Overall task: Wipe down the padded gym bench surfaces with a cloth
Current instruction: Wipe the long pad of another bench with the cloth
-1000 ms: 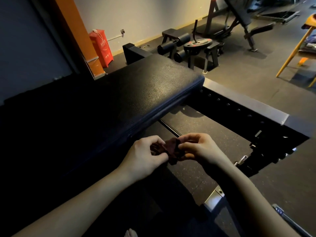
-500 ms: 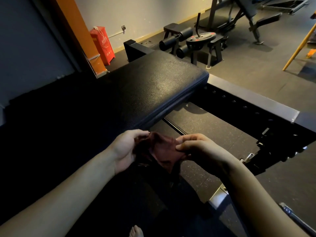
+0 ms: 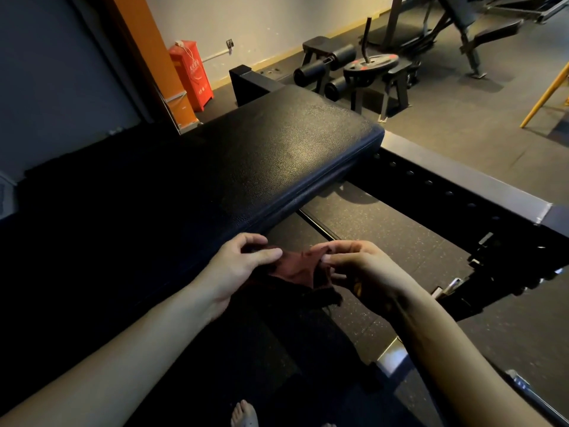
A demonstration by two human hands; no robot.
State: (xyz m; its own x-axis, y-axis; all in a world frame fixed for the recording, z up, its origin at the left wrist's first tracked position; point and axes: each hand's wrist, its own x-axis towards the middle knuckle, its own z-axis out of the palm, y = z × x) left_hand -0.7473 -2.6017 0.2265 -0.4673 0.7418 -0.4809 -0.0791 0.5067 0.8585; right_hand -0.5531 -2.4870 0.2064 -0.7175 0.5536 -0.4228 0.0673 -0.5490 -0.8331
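Observation:
A dark red cloth is stretched between my two hands, just in front of the near edge of the black padded bench. My left hand pinches the cloth's left side with thumb and fingers. On the right, my right hand pinches the other side, and a darker part of the cloth hangs down below. The bench pad runs from the dark left side up to a rounded end at the right. Neither hand touches the pad.
A steel frame rail with holes runs right of the pad. Behind stand a red box, an orange pillar, a roller machine with a weight plate and a yellow leg. My bare foot is below.
The cloth went from bunched between my hands to spread out wider. My hands moved slightly apart, and the view shifted a little toward the bench.

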